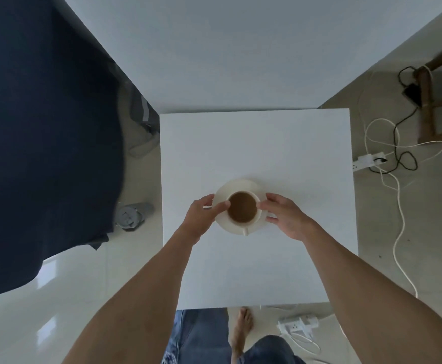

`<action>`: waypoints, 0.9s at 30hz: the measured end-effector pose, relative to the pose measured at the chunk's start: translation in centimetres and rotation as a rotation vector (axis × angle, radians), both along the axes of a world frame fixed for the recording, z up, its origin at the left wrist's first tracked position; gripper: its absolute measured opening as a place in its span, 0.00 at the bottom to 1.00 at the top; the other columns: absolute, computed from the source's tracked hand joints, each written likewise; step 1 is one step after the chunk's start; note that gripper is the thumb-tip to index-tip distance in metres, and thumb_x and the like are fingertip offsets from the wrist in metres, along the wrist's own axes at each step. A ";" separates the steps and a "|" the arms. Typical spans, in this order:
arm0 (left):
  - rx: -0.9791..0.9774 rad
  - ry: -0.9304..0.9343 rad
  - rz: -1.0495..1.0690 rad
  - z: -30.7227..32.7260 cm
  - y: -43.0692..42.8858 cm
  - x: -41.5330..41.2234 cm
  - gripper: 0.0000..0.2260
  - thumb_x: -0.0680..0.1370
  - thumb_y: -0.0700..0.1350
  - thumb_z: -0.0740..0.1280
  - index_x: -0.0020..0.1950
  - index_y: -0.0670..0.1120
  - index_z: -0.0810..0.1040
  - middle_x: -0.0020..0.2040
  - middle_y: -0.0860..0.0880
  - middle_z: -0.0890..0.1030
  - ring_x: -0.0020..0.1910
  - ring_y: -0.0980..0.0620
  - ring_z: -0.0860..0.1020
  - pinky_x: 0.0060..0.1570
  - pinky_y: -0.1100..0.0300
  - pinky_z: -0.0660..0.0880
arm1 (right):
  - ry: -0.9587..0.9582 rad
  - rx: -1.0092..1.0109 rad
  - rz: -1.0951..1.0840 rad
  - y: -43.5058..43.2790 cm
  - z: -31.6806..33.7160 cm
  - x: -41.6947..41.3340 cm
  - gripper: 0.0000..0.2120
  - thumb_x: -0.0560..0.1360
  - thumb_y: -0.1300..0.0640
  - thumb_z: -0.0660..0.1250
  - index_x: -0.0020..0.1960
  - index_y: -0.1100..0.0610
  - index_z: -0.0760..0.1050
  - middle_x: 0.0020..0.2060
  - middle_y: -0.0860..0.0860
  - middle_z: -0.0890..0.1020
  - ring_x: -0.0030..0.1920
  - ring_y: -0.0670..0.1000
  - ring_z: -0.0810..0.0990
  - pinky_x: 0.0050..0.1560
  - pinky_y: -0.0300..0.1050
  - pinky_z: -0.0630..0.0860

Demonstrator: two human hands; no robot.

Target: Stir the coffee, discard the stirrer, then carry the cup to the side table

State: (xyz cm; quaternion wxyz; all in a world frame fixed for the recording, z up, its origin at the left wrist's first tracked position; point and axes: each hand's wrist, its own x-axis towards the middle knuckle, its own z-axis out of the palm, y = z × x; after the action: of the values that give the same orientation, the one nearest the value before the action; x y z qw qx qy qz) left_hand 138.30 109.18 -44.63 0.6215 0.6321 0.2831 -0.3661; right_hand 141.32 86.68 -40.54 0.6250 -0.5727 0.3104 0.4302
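Observation:
A cream cup (pixel 242 224) full of brown coffee (pixel 242 210) stands on a cream saucer (pixel 238 185) on a small white square table (pixel 256 143). The cup's handle points toward me. My left hand (pixel 201 216) grips the saucer's left edge, thumb on the rim by the cup. My right hand (pixel 288 216) grips the saucer's right edge, thumb touching the cup. The saucer appears to rest on the table. No stirrer is in view.
A white wall corner rises behind the table. Dark blue fabric (pixel 44 143) hangs at the left, with a metal can (pixel 132 215) on the floor beside it. White and black cables and power strips (pixel 369 161) lie on the floor at the right. My bare foot (pixel 241 329) is below the table.

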 end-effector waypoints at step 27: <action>0.220 0.022 -0.079 0.0 -0.3 -1.5 0.36 0.75 0.60 0.70 0.77 0.47 0.63 0.69 0.49 0.74 0.65 0.50 0.74 0.58 0.59 0.68 | 0.013 -0.054 -0.015 0.7 -1.1 -1.8 0.29 0.76 0.58 0.70 0.74 0.62 0.65 0.57 0.48 0.79 0.61 0.49 0.75 0.64 0.43 0.67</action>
State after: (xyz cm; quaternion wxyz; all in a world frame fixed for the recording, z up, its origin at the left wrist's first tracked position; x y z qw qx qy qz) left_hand 136.81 108.92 -44.61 0.5305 0.7031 0.3029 -0.3640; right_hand 139.54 87.33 -41.68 0.6106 -0.5842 0.3300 0.4207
